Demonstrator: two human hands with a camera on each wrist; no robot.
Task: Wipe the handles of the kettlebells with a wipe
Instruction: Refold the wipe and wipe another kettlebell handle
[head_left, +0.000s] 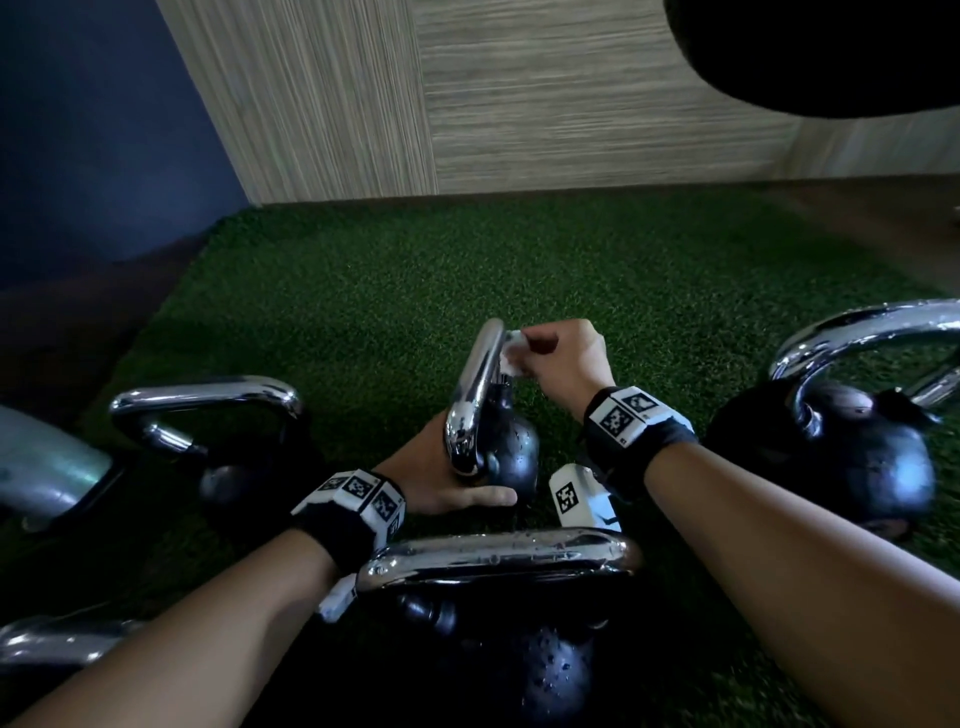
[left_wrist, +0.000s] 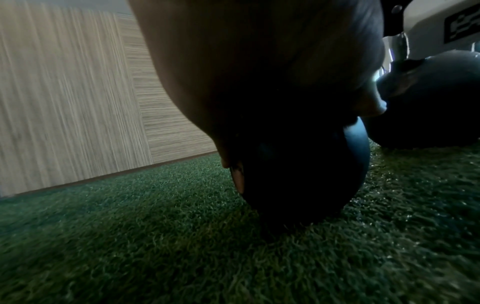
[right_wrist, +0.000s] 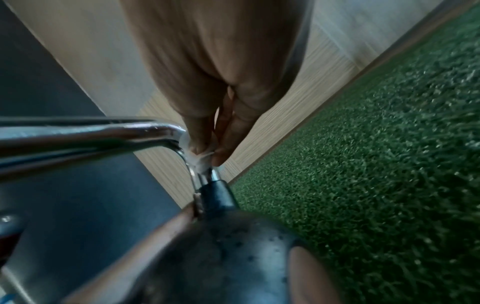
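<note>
Wipe (head_left: 511, 353): small, white, crumpled. Pinched in the right hand (head_left: 563, 356), between thumb and fingertips (right_wrist: 221, 152), and pressed against the far bend of a chrome handle (head_left: 475, 395), where the loop turns down toward its black neck. The right wrist view shows the same spot close up: the wipe (right_wrist: 200, 159) bunched at the curve of the handle (right_wrist: 103, 133).

That handle belongs to the small middle kettlebell (head_left: 506, 452), dark and round, beaded with droplets. It rests on green artificial turf (head_left: 389, 291) and leans over toward the left. The left hand (head_left: 441, 483) cups it low on its near left side, thumb laid along the base; the other fingers are hidden behind the ball, so I cannot tell how tightly they curl. In the left wrist view the palm (left_wrist: 246, 72) fills the upper frame in shadow against the ball (left_wrist: 324, 174).

Around it, all on the turf:
- near kettlebell (head_left: 498, 649), just in front of the middle one, chrome handle crosswise and wet with droplets;
- right kettlebell (head_left: 852, 457), larger, handle arching high;
- left kettlebell (head_left: 218, 452), handle level;
- a chrome handle (head_left: 57, 639) at the lower left edge, its ball not visible.

Both wrists carry black straps with white marker blocks. Wood-grain wall panels (head_left: 519, 93) stand behind the turf.
</note>
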